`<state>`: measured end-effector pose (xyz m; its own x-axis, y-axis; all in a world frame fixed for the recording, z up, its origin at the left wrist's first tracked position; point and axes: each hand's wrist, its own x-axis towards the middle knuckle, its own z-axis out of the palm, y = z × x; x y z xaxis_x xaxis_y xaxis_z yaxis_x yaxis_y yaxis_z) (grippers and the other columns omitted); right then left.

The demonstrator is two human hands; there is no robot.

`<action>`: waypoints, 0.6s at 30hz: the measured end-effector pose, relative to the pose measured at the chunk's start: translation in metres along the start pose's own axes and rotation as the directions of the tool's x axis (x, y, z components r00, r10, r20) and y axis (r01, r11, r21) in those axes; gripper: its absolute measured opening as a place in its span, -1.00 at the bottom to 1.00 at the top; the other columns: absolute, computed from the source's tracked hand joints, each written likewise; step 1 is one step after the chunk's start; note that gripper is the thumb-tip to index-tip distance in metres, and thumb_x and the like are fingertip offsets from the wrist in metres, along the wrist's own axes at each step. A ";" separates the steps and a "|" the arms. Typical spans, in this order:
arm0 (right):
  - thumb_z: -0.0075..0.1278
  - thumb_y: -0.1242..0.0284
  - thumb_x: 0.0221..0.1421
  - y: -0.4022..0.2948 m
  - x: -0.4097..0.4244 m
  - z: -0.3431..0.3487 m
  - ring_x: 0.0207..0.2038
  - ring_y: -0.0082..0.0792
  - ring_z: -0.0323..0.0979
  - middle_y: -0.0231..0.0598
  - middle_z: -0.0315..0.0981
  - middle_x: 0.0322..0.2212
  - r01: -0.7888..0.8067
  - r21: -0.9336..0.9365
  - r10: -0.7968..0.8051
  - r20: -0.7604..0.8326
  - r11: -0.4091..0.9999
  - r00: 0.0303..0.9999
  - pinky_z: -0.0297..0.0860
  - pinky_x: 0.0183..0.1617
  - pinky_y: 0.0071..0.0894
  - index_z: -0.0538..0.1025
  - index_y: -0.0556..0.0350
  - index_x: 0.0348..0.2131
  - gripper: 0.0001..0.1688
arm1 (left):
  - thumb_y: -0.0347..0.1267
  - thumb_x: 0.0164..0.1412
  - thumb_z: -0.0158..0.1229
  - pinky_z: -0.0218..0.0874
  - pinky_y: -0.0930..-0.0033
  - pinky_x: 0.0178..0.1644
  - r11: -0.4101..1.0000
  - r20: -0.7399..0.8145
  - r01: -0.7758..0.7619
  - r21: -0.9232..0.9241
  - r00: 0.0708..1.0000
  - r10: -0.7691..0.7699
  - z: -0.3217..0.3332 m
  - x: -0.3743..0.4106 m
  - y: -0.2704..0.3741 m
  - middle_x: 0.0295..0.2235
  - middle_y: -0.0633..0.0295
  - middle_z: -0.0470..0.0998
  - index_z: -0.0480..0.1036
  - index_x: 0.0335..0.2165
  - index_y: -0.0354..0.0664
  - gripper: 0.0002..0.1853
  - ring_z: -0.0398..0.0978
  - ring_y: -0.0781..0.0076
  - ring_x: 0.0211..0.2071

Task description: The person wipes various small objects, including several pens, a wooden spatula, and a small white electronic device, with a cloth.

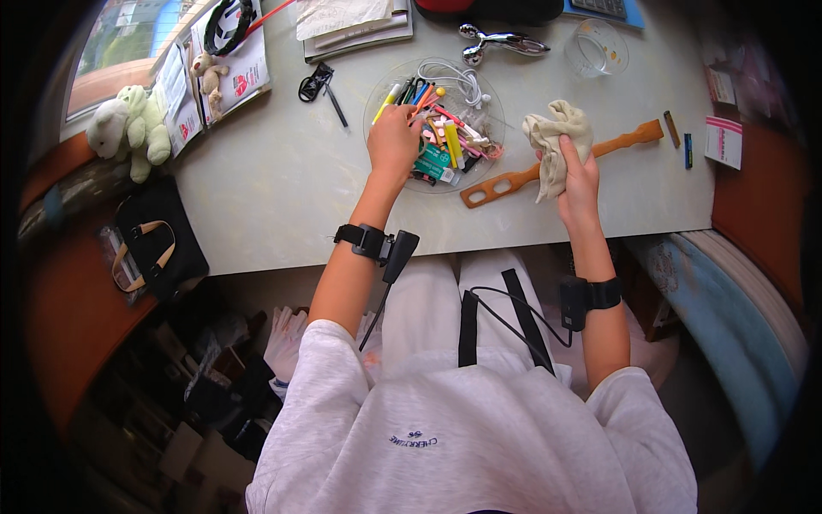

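Observation:
A cream cloth [551, 138], bunched up, is in my right hand [581, 173], pinched between the thumb and fingers. Behind it, a wooden stick with oval holes [626, 139] lies aslant on the table. My left hand [395, 144] reaches over the left part of a round clear plastic tray [411, 187]. Its fingertips are among pens, close to an orange pen [424, 97]; whether they grip one is hidden. Also in the tray are a yellow highlighter [453, 144], a green box [435, 162], a coiled white cable [472, 80] and many small items.
Behind the tray rest a chrome roller massager [507, 43] and a clear cup [594, 51]. Left of it lies a black pen [337, 106]. Plush toys [138, 128] and a black bag [164, 238] are by the left edge. Two small sticks [688, 151] lie far right.

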<state>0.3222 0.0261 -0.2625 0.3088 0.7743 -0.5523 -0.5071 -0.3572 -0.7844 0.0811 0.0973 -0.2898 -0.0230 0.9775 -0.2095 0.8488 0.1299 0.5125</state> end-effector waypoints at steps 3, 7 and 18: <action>-0.13 0.43 0.05 -0.005 0.007 0.005 -0.41 -0.49 0.37 -0.27 0.36 -0.34 -0.008 0.005 0.008 -0.007 1.000 1.000 0.30 -0.34 -0.57 0.28 0.21 -0.19 -0.68 | -0.28 -0.08 0.13 0.23 0.30 -0.31 0.994 0.001 0.105 0.005 0.994 -0.105 -0.012 0.010 -0.018 -0.36 0.17 0.45 0.45 -0.36 -0.14 -0.75 0.43 0.22 -0.37; -0.14 0.43 0.06 -0.005 0.011 0.015 -0.39 -0.50 0.37 -0.27 0.36 -0.33 -0.008 0.000 0.008 -0.029 1.000 1.000 0.30 -0.33 -0.57 0.28 0.23 -0.18 -0.68 | -0.27 -0.09 0.14 0.23 0.31 -0.30 0.972 -0.107 0.234 -0.013 0.966 -0.234 -0.031 0.034 -0.079 -0.38 0.23 0.46 0.45 -0.36 -0.11 -0.75 0.42 0.26 -0.38; -0.11 0.43 0.04 0.020 -0.024 0.052 -0.26 -0.56 0.30 -0.29 0.31 -0.25 0.049 -0.113 -0.051 -0.014 0.992 0.999 0.25 -0.20 -0.59 0.25 0.22 -0.12 -0.60 | -0.29 -0.10 0.17 0.20 0.33 -0.25 0.972 -0.142 0.212 0.100 0.970 -0.197 -0.039 0.108 -0.184 -0.38 0.17 0.38 0.41 -0.36 -0.14 -0.73 0.37 0.29 -0.36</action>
<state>0.2627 0.0279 -0.2498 0.3454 0.7843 -0.5153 -0.3973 -0.3753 -0.8375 -0.0983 0.1852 -0.3738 -0.2642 0.9464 -0.1858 0.8731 0.3165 0.3707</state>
